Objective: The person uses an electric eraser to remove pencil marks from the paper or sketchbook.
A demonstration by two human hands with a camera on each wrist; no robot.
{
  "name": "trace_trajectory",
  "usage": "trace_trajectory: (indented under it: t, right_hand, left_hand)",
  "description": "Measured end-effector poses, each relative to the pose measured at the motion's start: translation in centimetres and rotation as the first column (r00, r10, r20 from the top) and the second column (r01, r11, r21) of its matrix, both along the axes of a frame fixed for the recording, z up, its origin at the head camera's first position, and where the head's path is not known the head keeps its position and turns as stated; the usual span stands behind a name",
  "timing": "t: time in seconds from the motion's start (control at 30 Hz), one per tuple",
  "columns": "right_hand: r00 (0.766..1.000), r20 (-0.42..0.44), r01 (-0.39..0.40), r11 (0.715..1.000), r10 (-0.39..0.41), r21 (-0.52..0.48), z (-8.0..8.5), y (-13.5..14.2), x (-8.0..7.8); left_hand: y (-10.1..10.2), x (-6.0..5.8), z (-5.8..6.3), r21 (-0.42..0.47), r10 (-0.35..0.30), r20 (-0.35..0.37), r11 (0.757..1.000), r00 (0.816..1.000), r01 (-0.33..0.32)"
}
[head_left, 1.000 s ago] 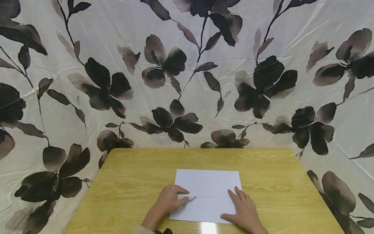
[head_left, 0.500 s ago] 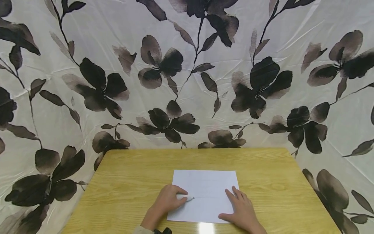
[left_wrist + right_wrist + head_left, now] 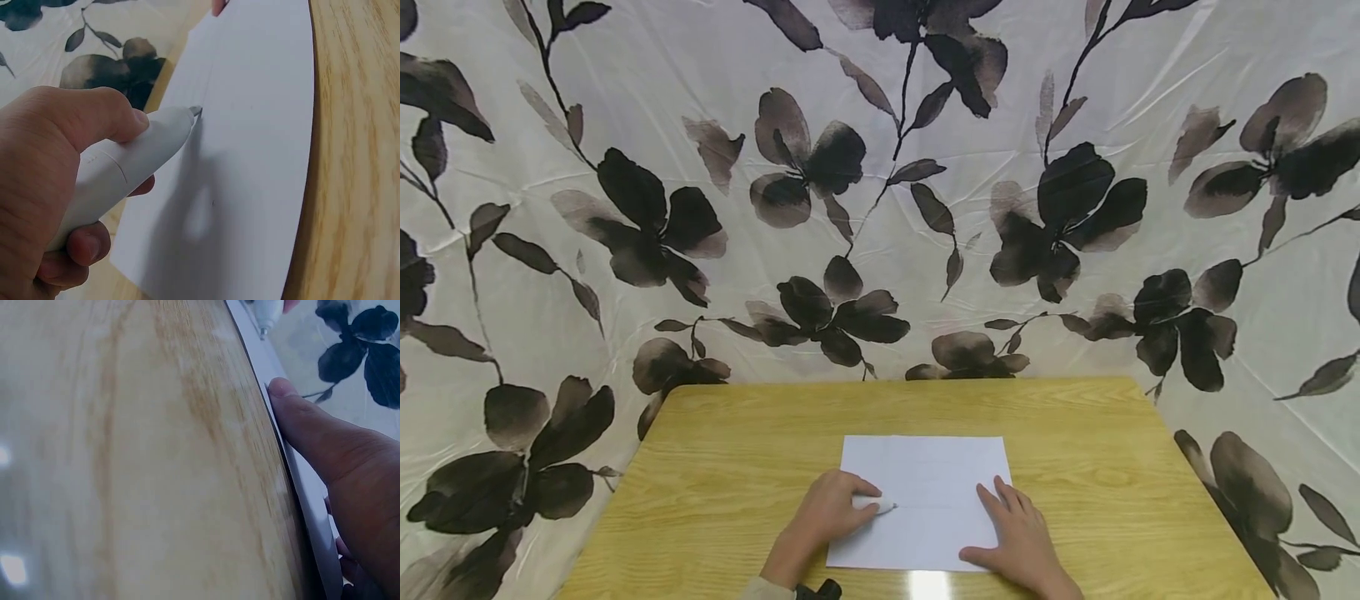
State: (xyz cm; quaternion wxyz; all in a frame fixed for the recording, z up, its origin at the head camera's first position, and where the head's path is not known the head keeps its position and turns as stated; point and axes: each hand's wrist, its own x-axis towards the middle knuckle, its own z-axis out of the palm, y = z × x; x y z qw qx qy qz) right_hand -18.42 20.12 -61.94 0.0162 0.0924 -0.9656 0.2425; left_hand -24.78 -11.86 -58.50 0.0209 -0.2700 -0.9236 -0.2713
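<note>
In the head view, a white sheet of paper [image 3: 925, 467] lies on the wooden table. My left hand [image 3: 835, 507] grips a thick white pen-shaped tool [image 3: 147, 140] over the sheet's left half. Thumb and fingers wrap its smooth body, which has a seam around it and a small grey tip. The left wrist view shows that tip right at the paper, at the end of a faint line. On the sheet's right edge rests my right hand [image 3: 1018, 537], fingers spread and thumb extended. In the right wrist view, its thumb [image 3: 290, 394] lies along the near paper edge.
The yellowish wood-grain table [image 3: 730, 450] extends around the sheet on all sides. Behind and beside it hangs a pale cloth [image 3: 955, 250] with dark flower prints. A dark band [image 3: 818, 591] sits at my left wrist, by a light sleeve [image 3: 766, 590].
The head view has shifted a little, so everything appears slightly further left. Both hands, the tool and the paper keep nearly the same places relative to each other.
</note>
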Motion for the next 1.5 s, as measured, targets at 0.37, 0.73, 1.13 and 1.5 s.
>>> trace_trajectory:
  t: [0.37, 0.73, 1.13, 1.5]
  right_hand:
    - [1.0, 0.008, 0.004, 1.0, -0.004, 0.005, -0.2, 0.0, -0.2]
    - [1.0, -0.009, 0.002, 1.0, -0.002, -0.003, -0.4, 0.1, -0.1]
    - [1.0, -0.009, -0.005, 1.0, 0.005, 0.018, -0.8, 0.5, -0.1]
    - [0.999, -0.035, -0.01, 1.0, 0.01, 0.011, -0.4, 0.5, -0.1]
  left_hand:
    - [0.4, -0.2, 0.5, -0.041, 0.002, -0.001, 0.999, 1.0, -0.003]
    - [0.8, -0.2, 0.8, -0.051, -0.004, 0.032, 0.999, 0.999, 0.005]
    - [0.5, 0.1, 0.8, -0.054, 0.019, 0.045, 0.998, 0.999, -0.017]
    - [1.4, -0.1, 0.8, -0.066, -0.01, 0.02, 0.998, 1.0, 0.011]
